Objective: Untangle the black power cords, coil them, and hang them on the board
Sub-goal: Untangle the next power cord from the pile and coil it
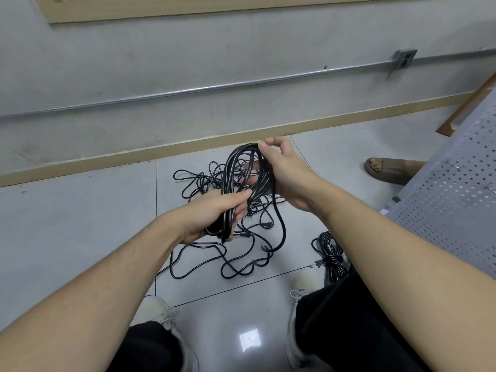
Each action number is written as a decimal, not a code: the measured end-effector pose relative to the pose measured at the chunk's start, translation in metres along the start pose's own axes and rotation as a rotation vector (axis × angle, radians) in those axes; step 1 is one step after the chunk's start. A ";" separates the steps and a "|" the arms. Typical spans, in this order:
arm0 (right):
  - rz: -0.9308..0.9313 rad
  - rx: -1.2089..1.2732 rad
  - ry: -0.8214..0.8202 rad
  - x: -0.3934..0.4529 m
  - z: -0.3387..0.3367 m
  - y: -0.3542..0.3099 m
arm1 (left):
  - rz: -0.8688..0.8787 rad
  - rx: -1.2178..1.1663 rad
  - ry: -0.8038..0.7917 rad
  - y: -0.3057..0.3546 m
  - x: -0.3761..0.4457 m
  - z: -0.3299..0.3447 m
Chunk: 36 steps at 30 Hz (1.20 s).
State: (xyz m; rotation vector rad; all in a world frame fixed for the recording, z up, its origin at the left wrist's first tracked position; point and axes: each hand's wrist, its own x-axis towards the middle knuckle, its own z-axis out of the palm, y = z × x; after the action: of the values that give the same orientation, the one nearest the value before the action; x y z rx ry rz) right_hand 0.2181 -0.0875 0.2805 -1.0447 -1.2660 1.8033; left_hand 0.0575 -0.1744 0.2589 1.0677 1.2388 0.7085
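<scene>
A coil of black power cord (236,167) stands upright between my hands above the floor. My left hand (214,216) grips the coil's lower end. My right hand (284,170) pinches the coil's top loop with thumb and fingers, its other fingers behind the strands. A loose tail of the cord (280,226) hangs down from the coil to the floor. Under my hands lies a tangle of black cords (230,253) spread over the tiles. A second cord, coiled and bundled (331,259), rests on the floor by my right foot.
A grey perforated board (456,210) leans in at the right. Another person's sandalled foot (386,170) stands beside it. The wall with a metal conduit (188,91) and a wooden baseboard (161,154) runs behind the cords. My shoes (303,288) stand on the tiled floor.
</scene>
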 end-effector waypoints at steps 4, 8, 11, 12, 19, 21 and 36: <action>-0.056 0.008 0.031 0.002 0.006 0.002 | 0.075 0.005 0.087 -0.002 -0.002 0.007; -0.111 0.103 0.129 0.006 0.019 -0.001 | 0.142 0.099 0.246 -0.005 0.003 0.006; -0.113 0.155 0.176 0.006 0.022 -0.004 | 0.117 0.014 0.246 -0.007 0.005 0.011; -0.098 0.204 0.189 0.006 0.022 -0.004 | 0.102 -0.044 0.213 -0.007 0.005 0.013; -0.076 0.403 0.193 0.005 0.008 -0.004 | 0.139 -0.332 -0.094 -0.009 0.005 0.024; -0.074 0.390 0.206 0.007 0.008 -0.002 | 0.141 -0.381 -0.110 -0.009 0.007 0.029; 0.323 -0.384 -0.014 0.003 0.016 0.023 | 0.221 -0.633 0.404 0.000 0.022 0.009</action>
State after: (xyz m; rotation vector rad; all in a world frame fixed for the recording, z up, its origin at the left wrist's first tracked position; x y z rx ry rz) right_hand 0.2008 -0.0979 0.2608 -1.5234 -1.5646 1.8391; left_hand 0.0712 -0.1567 0.2495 0.5463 1.1148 1.4269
